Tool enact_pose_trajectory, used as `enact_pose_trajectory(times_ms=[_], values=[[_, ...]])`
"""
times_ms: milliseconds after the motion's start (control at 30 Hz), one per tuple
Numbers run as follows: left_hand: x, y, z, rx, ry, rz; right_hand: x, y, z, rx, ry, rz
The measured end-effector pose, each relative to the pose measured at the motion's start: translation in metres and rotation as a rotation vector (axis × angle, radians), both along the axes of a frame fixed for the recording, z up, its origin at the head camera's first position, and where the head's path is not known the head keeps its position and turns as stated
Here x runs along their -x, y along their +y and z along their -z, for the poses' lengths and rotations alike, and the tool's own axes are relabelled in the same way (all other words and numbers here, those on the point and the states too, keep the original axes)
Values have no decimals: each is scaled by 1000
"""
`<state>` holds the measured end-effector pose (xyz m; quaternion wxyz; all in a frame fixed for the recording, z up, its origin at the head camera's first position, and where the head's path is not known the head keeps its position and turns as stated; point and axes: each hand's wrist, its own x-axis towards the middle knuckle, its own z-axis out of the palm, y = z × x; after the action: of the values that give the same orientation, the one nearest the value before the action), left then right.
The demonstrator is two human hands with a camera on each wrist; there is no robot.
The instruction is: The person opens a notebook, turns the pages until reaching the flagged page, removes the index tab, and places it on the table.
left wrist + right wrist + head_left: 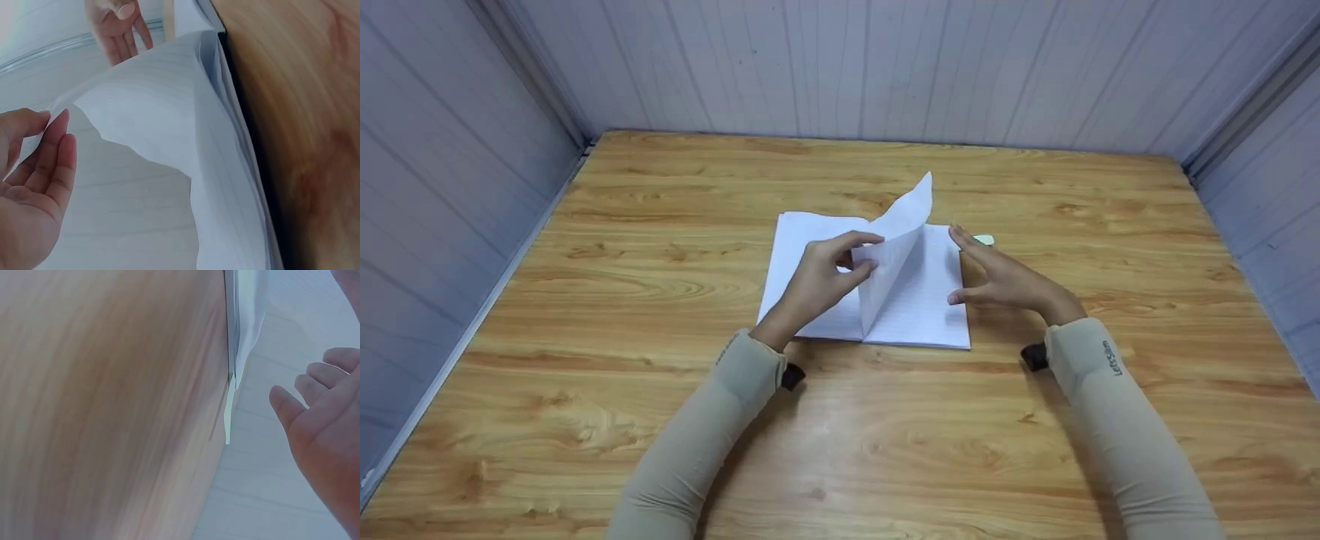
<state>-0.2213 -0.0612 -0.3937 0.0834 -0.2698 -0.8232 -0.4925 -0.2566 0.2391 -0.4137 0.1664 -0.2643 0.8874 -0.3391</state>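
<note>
An open notebook (934, 319) with white lined pages lies on the wooden table. One page (911, 210) stands raised from its middle, its top edge curving up and to the right. My left hand (829, 274) pinches that page between thumb and fingers; the left wrist view shows the pinch at the edge of the page (146, 101). Over the notebook's right edge, my right hand (1009, 281) is held with thumb and fingers spread and nothing between them. A pale green tab (984, 240) sticks out past the notebook's right side, near the right fingertips.
The wooden table (622, 285) reaches to panelled walls (825, 67) at the back and both sides. Grey sleeves (712, 427) cover both forearms, and a dark wrist device (1035, 357) shows under the right wrist.
</note>
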Motion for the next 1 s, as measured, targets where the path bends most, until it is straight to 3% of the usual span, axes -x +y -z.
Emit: enact_pose_trajectory(times_ms=[367, 700, 1000], values=[[4, -22, 1, 3, 22, -46, -1, -1, 3, -39, -14, -45], [8, -45, 5, 205, 209, 114, -2, -2, 5, -87, -53, -63], [10, -59, 5, 367, 116, 133, -4, -4, 7, -133, -94, -71]])
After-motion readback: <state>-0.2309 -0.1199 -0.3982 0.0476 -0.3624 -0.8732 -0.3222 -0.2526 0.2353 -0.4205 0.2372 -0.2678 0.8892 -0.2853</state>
